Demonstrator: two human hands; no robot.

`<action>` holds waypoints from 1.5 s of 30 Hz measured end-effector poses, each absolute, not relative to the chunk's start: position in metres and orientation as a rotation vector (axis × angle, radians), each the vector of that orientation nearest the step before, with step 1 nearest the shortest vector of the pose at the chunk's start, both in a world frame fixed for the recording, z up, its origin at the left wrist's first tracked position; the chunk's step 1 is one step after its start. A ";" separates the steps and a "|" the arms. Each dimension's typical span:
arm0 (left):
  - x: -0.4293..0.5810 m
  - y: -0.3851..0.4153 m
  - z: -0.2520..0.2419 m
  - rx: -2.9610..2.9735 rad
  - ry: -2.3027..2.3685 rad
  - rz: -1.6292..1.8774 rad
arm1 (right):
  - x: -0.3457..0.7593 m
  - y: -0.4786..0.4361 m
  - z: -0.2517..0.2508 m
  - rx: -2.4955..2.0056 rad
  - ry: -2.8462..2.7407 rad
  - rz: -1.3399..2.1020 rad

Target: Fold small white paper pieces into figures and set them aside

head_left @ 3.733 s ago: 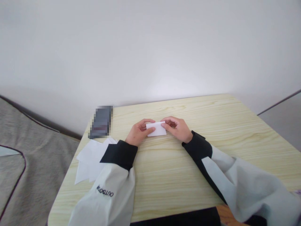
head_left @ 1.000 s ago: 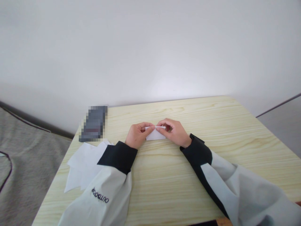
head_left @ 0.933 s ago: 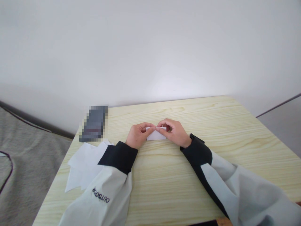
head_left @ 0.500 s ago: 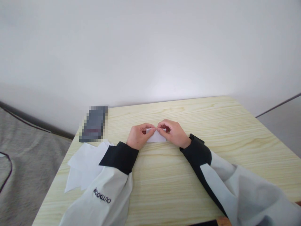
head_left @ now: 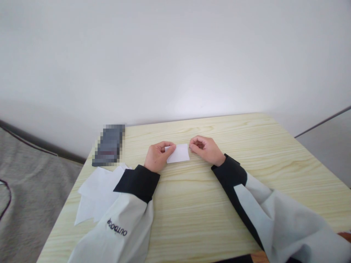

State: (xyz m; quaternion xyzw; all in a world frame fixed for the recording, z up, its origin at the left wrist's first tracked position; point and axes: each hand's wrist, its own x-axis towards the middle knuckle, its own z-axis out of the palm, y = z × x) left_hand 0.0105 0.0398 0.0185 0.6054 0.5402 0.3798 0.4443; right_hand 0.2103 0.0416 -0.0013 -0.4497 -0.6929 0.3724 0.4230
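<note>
**Small white paper (head_left: pixel 179 153) pinched in left hand (head_left: pixel 155 158)**

Nearest, a pale sleeve (head_left: pixel 117 223) partly covers white sheets (head_left: pixel 100 184) on the table (head_left: pixel 186 212). Beyond, the left fingers grip the paper's left end; the right hand (head_left: pixel 207 151), fingers curled narrow, sits just beside its right edge. Farther, left: a pixelated dark object (head_left: pixel 110 144).

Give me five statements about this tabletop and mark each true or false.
1. The left hand pinches a small white paper. True.
2. The right hand rests on the loose sheets. False: the right hand is beside the small white paper.
3. The left sleeve partly hides the loose sheets. True.
4. The table is black. False: it is pale with wood grain.
5. A pixelated dark object lies left of both hands. True.
</note>
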 end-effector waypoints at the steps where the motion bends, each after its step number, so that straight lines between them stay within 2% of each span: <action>1: 0.010 0.040 0.018 1.501 1.343 0.951 | 0.210 0.042 -0.002 -1.118 -1.690 0.967; 5: 0.011 0.040 0.017 1.521 1.303 0.933 | 0.207 0.038 0.000 -1.086 -1.688 1.004; 11: 0.015 0.037 0.015 1.731 1.289 0.937 | 0.201 0.032 0.007 -1.036 -2.089 0.634; 17: 0.017 0.037 0.013 1.794 1.374 0.973 | 0.201 0.032 0.005 -1.030 -2.131 0.460; 35: 0.011 0.043 0.018 1.640 1.353 0.857 | 0.206 0.038 0.006 -1.134 -2.036 0.600; 45: 0.011 0.040 0.023 1.608 1.177 0.897 | 0.205 0.035 0.004 -1.095 -2.052 0.613</action>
